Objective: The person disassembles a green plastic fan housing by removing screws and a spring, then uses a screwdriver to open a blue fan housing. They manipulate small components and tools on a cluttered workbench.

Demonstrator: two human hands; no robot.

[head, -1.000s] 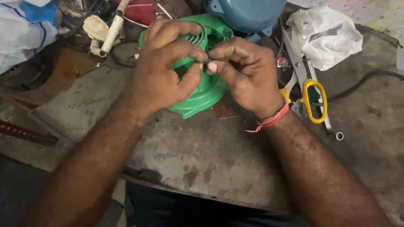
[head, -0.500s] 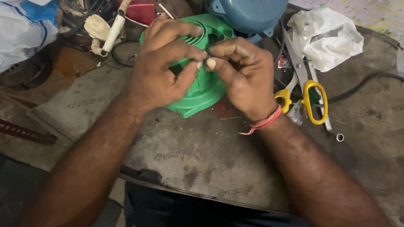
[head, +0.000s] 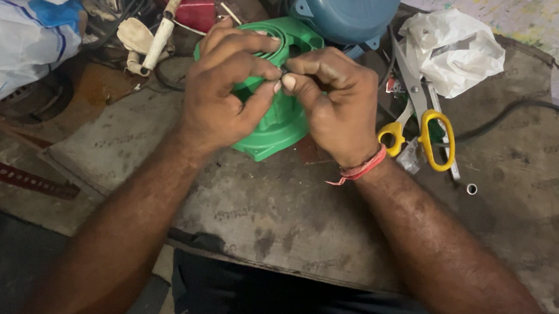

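Both hands meet over the green plastic housing (head: 276,119), which sits on the tabletop (head: 301,214) mid-frame, toward the far side. Left hand (head: 221,90) is curled, fingers over the housing's upper rim, thumb tip pressed toward the right hand. Right hand (head: 333,101) is pinched closed, thumb and forefinger tips together on something too small to make out, right at the housing's upper edge.

Blue motor body (head: 345,6) is just behind the housing. Yellow-handled scissors (head: 426,127) lie just beside the right wrist, with a crumpled white bag (head: 454,47) beyond them. White plastic bag (head: 16,22) and cable clutter crowd the far left. Open room: bare tabletop from the housing down to the near edge, and right of the scissors.
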